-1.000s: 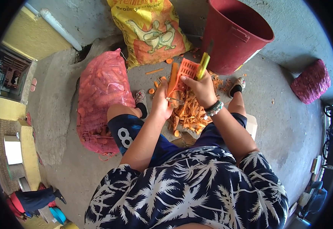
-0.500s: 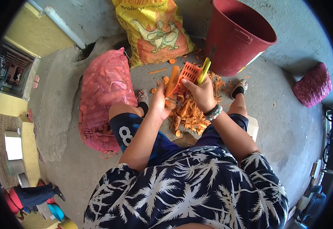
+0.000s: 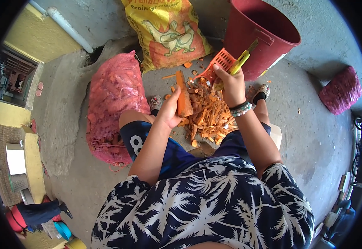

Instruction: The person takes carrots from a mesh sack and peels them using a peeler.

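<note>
Since half a second ago, right hand (image 3: pixel 231 87) has moved up and away from the carrot (image 3: pixel 184 96), so a gap is now open between them. Left hand (image 3: pixel 170 110) has its fingers clamped on the carrot's lower part; the upper part stands free beyond the fingers. Right fingers are closed around a yellow knife (image 3: pixel 241 61) and an orange slotted tool (image 3: pixel 223 61), with the thumb on the latter. Carrot is long and smooth orange, browner at its lower end. Below lie thin, curled peelings (image 3: pixel 208 120) on grey, rough concrete floor (image 3: pixel 313 141). Red bucket (image 3: pixel 241 41) limits the room beyond the right hand; a pink mesh sack (image 3: pixel 116 95) stands at left.
</note>
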